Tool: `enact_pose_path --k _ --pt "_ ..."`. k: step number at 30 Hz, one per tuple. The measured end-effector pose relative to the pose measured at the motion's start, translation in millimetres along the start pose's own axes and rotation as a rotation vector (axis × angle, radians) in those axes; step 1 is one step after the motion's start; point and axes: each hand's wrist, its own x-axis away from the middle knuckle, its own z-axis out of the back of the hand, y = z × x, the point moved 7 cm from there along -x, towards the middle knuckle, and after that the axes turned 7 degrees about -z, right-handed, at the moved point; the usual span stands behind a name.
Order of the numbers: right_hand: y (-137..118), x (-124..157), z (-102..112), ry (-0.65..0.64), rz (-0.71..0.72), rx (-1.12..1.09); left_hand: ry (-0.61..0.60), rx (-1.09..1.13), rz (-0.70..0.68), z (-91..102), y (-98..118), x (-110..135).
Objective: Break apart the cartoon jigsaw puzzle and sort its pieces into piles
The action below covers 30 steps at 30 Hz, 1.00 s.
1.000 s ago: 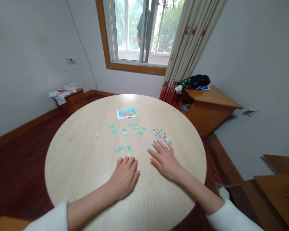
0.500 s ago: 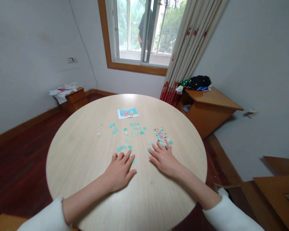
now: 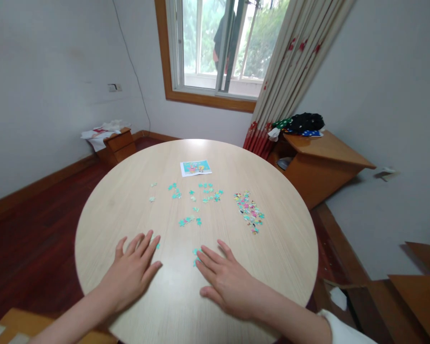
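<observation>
Fingers spread, my left hand (image 3: 134, 263) rests on the left front of the round table (image 3: 172, 301), with a teal jigsaw piece (image 3: 158, 246) partly under its fingertips. My right hand (image 3: 225, 279) lies flat nearer the middle, its fingertips touching a few teal jigsaw pieces (image 3: 195, 257). Beyond the hands, loose teal pieces (image 3: 189, 220) sit in small groups. To the right is a dense heap of mixed-colour jigsaw pieces (image 3: 250, 210). A printed picture card (image 3: 196, 168) in teal, pink and yellow lies toward the far side.
A wooden cabinet (image 3: 322, 157) with dark clothes (image 3: 304, 124) on top stands beyond the table's right edge, by a curtain (image 3: 283, 81). A small drawer unit (image 3: 120, 145) is at the back left. Through the window, a person (image 3: 222, 40) is outside.
My left hand has moved left and nearer, a piece under its fingertips. My right hand has left the heap and come left and nearer with a few teal pieces. The view has shifted slightly.
</observation>
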Motion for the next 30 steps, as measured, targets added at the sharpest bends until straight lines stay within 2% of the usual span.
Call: enact_pose_path --k 3,6,10,13,16,20,25,27,30 --pt "-20.2 -33.0 -1.9 0.014 0.067 0.026 -0.005 -0.062 0.123 0.6 -37.3 -14.0" --pt "-33.2 -79.6 2.8 0.071 0.078 0.074 -0.045 -0.084 0.207 2.1 -61.2 -35.2" --pt "-32.9 -143.9 13.5 0.144 -0.004 0.112 -0.079 -0.100 0.244 2.4 -74.0 -61.9" --pt "-22.7 -175.1 20.5 0.182 -0.097 0.108 -0.073 -0.090 0.259 -0.4 -79.5 -75.5" --pt "-17.2 -185.0 27.0 0.244 -0.094 0.068 -0.053 -0.068 0.254 -3.4 -82.6 -83.0" --pt "-13.7 -178.7 36.0 0.329 -0.047 0.007 -0.016 -0.032 0.245 -3.0 -84.4 -86.0" --pt "-5.6 -174.3 43.7 0.333 -0.021 -0.048 0.062 0.007 0.253 2.8 -87.8 -86.0" --pt "1.6 -175.6 47.3 0.340 -0.031 -0.073 0.104 0.015 0.242 4.8 -89.0 -85.4" --pt "20.4 -178.5 53.5 0.366 -0.120 -0.107 0.202 0.031 0.196 10.7 -88.6 -82.2"
